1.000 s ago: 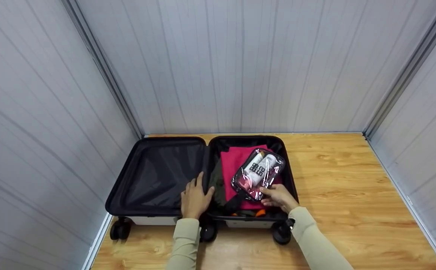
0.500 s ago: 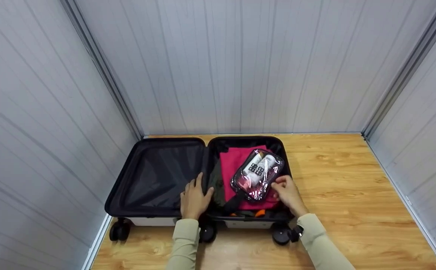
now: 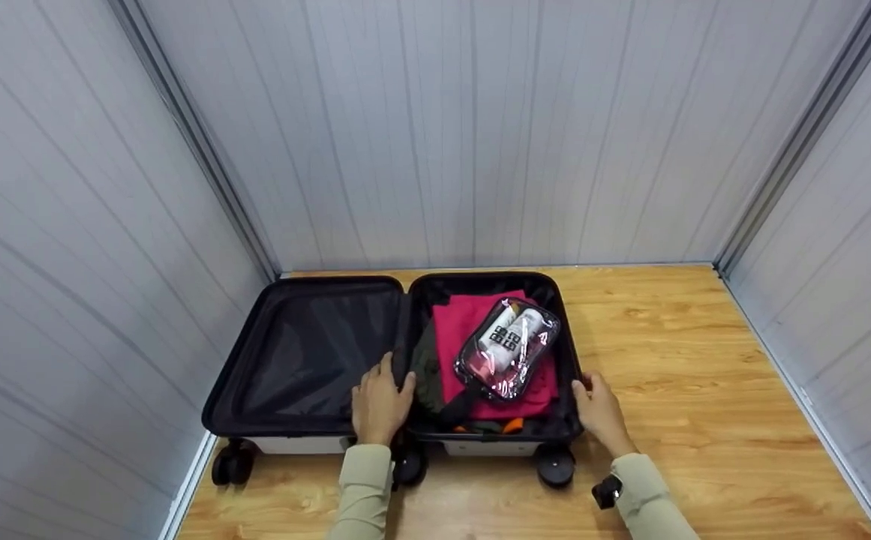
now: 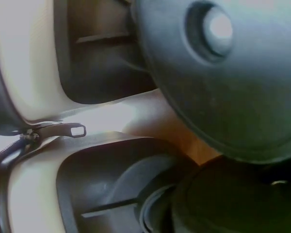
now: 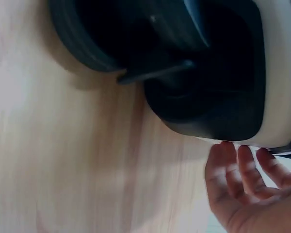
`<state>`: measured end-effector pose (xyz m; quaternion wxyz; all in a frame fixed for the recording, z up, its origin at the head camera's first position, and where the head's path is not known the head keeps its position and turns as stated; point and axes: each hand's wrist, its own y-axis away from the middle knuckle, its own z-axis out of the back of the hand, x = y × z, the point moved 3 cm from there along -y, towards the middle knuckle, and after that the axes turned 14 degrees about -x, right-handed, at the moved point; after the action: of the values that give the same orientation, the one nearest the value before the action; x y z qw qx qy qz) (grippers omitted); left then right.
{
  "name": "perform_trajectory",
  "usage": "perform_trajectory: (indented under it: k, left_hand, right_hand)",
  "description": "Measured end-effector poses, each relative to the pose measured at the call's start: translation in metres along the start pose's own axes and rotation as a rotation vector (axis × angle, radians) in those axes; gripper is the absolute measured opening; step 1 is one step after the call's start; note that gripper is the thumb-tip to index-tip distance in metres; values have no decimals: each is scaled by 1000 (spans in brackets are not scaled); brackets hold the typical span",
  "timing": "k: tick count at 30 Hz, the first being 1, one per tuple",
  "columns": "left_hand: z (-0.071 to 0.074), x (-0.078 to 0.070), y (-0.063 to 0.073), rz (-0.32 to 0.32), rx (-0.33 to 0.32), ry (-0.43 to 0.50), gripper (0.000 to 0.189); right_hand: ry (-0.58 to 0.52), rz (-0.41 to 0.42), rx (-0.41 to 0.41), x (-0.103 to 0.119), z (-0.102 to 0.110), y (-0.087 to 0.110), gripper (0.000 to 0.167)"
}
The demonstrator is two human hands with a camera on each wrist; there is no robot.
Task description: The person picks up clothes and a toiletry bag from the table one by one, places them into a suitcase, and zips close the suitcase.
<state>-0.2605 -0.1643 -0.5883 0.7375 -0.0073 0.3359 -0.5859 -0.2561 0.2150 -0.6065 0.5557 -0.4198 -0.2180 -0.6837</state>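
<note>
An open suitcase (image 3: 307, 352) lies flat on the floor, its two halves side by side. Folded pink cloth (image 3: 452, 330) fills much of the right half. On it rests a clear toiletry bag (image 3: 506, 349) with white bottles inside. My left hand (image 3: 381, 405) rests on the suitcase by the middle hinge, fingers extended. Along the outer right side, my right hand (image 3: 602, 414) has its fingertips against the shell; the right wrist view shows these fingers (image 5: 250, 174) touching the corner from below, only slightly bent. The left wrist view misses the left hand.
Black wheels (image 3: 555, 466) stick out from the suitcase's near side. A zipper pull (image 4: 63, 130) hangs between the two halves. Dark green cloth (image 3: 427, 367) and an orange piece (image 3: 512, 426) show around the pink cloth. Grey panel walls (image 3: 435, 135) enclose the wooden floor (image 3: 675, 360).
My right hand has let go of the toiletry bag's lower corner and moved right, out to the suitcase's side. The bag stays on the pink cloth; my left hand keeps its place.
</note>
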Motion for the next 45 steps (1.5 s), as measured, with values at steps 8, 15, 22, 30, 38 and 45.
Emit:
perform_trajectory:
  k: [8, 15, 22, 30, 38, 45]
  left_hand:
    - [10, -2, 7, -19, -310, 162, 24]
    - [25, 12, 18, 12, -713, 522, 19]
    - [32, 33, 36, 43, -927, 455, 35]
    - [38, 72, 62, 668, -837, 305, 106]
    - [31, 89, 70, 1078, -391, 729, 128]
    - [24, 90, 71, 1099, -259, 1022, 64]
  right_hand:
    - [59, -131, 77, -9, 2, 0, 45]
    - [25, -174, 98, -10, -3, 0, 44]
    - [-24, -198, 80, -12, -6, 0, 45]
    - [-45, -220, 71, -15, -8, 0, 44]
    - [-77, -221, 48, -16, -8, 2, 39]
    - [-115, -232, 64, -14, -7, 2, 35]
